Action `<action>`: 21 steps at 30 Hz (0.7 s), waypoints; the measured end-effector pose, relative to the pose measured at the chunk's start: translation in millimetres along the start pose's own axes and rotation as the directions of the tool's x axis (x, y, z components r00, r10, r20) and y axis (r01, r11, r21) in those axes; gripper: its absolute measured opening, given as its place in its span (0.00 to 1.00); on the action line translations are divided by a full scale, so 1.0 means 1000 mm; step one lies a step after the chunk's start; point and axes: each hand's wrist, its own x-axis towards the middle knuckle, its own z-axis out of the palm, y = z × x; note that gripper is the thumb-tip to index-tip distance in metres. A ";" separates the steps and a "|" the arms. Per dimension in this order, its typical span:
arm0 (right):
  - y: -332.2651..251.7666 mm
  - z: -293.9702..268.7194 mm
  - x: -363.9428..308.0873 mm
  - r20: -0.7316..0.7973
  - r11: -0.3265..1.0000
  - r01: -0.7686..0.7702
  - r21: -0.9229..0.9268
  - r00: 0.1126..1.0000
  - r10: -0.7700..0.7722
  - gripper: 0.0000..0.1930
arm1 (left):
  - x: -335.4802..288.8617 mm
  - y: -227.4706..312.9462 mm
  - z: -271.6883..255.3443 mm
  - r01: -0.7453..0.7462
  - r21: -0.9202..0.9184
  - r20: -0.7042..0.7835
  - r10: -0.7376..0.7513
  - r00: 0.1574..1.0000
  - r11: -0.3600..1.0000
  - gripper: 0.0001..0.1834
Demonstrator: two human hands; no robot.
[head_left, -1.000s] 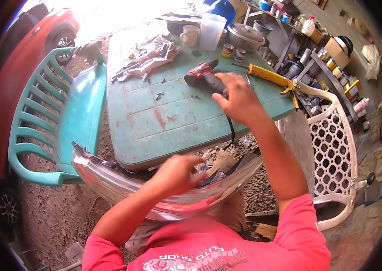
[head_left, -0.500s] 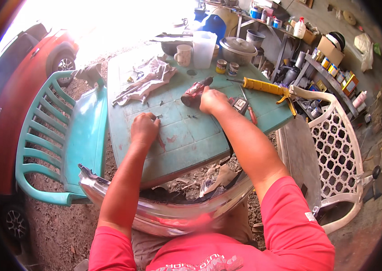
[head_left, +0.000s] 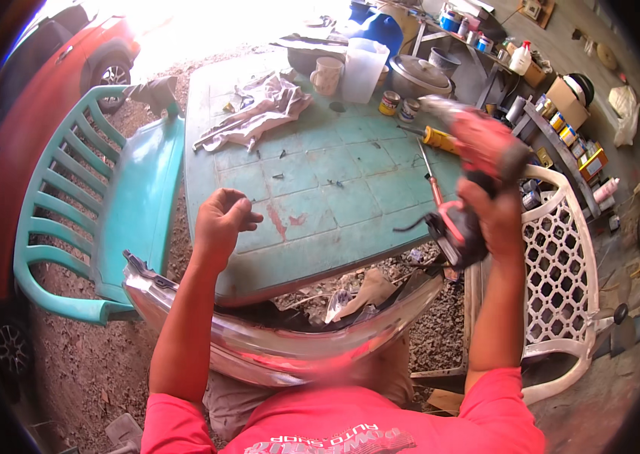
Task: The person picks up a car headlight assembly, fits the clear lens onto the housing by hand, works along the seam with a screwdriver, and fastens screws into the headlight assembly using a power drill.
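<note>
- the right hand [head_left: 495, 219] is closed tight round the grip of a red and black cordless drill [head_left: 471, 163], held up in the air above the right edge of the tabletop [head_left: 320, 189]; the drill is blurred and its nose points up and to the left.
- the left hand [head_left: 223, 221] is half curled over the near left part of the tabletop, fingertips pinched together; whether something small sits between them cannot be told.
- the tabletop is teal plastic moulded in square panels, scuffed, with red smears and small dark screws [head_left: 335, 183] scattered over it.
- a curved, glossy silver bumper piece [head_left: 259, 344] lies across the person's lap, just below the near table edge.
- a crumpled pale rag [head_left: 263, 110] lies at the far left of the tabletop, and a yellow-handled screwdriver [head_left: 433, 136] near the drill.
- a teal slatted plastic bench [head_left: 70, 204] stands to the left, a white lattice plastic chair [head_left: 562, 280] to the right.
</note>
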 end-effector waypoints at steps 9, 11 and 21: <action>-0.015 -0.090 -0.154 0.051 0.890 -0.147 0.432 0.989 0.138 0.39 | -0.093 0.004 0.037 0.276 -0.218 0.396 -0.173 0.902 0.936 0.14; -0.008 -0.094 -0.186 0.087 0.860 -0.237 0.452 0.971 0.222 0.40 | -0.112 -0.001 0.054 0.419 -0.254 0.502 -0.251 0.828 0.872 0.13; 0.006 -0.078 -0.226 0.352 0.685 -0.515 0.514 0.856 0.379 0.32 | -0.162 -0.039 0.095 0.683 -0.345 0.712 -0.294 0.638 0.644 0.11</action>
